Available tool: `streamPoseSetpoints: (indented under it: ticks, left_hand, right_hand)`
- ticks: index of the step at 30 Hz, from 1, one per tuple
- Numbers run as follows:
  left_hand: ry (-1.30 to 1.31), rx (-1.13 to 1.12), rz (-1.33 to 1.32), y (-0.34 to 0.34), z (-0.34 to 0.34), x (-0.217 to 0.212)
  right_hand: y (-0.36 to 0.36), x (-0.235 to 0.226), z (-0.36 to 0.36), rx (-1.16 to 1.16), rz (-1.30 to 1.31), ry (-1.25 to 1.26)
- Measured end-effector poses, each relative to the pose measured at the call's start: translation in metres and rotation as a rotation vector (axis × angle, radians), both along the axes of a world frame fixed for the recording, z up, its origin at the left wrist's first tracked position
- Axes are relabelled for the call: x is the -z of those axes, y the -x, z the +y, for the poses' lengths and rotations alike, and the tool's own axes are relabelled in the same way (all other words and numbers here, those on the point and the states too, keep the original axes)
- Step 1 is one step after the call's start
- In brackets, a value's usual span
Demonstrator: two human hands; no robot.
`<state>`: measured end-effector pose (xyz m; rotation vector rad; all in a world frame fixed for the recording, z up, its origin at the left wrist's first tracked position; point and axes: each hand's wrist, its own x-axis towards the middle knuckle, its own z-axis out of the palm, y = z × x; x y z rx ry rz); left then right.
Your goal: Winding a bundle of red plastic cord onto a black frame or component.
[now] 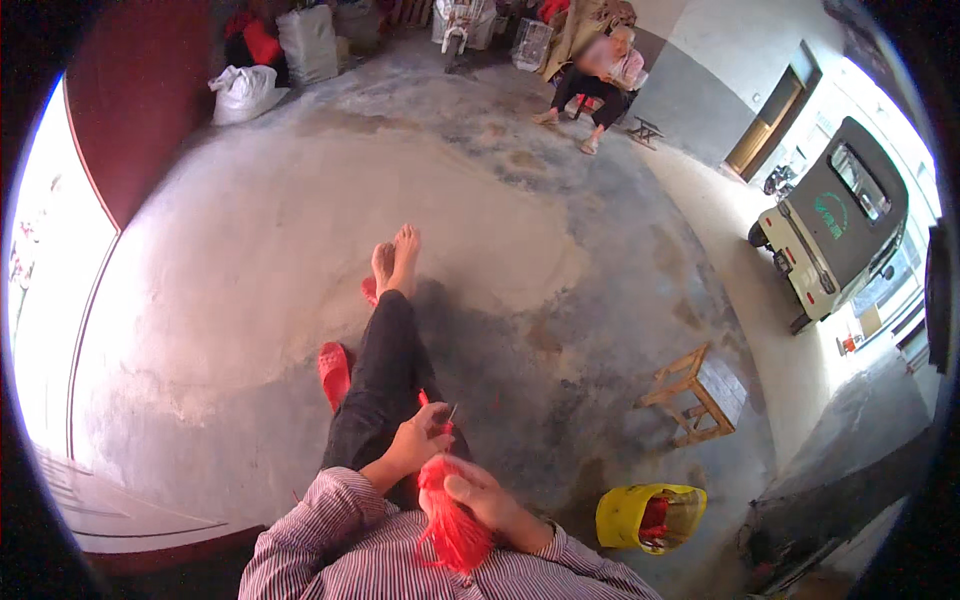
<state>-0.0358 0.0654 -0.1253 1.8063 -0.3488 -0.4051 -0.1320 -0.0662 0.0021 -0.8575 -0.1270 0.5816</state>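
Just above my lap, my right hand is wrapped round a bundle of red strands, whose loose ends hang down over my striped shirt. My left hand is closed a little farther out, close to the top of the bundle. Bits of red material show at its fingers, and a thin pale sliver sticks out beside them. What exactly the left fingers pinch is too small to tell. Beneath both hands are my legs in dark trousers, stretched out with bare feet crossed.
A red slipper lies left of my legs. On the right stand a small wooden stool and a yellow container with red material inside. A seated person, white sacks and a three-wheeled vehicle are farther off.
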Motion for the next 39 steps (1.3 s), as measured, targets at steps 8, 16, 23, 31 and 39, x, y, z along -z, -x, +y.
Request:
streamPoseSetpoints:
  ticks: [8, 16, 23, 31, 39]
  left_hand:
    - [0.011, 0.027, 0.127, 0.0, -0.005, -0.009]
    - [0.008, 0.043, 0.206, -0.005, -0.005, -0.005]
    - [-0.169, 0.02, 0.247, -0.006, -0.012, -0.018]
    - [0.575, -0.33, 0.74, -0.046, 0.001, -0.033]
    - [-0.349, -0.039, -0.171, -0.04, -0.016, 0.013]
  right_hand:
    - [0.026, -0.085, -0.023, -0.017, -0.203, 0.137]
    - [0.031, -0.121, -0.042, -0.073, -0.201, 0.062]
    - [0.028, -0.113, -0.05, 0.071, -0.298, -0.265]
    - [-0.061, -0.008, -0.082, -0.04, -0.888, 0.965]
    - [-0.101, 0.129, -0.045, 0.285, -0.584, 1.46]
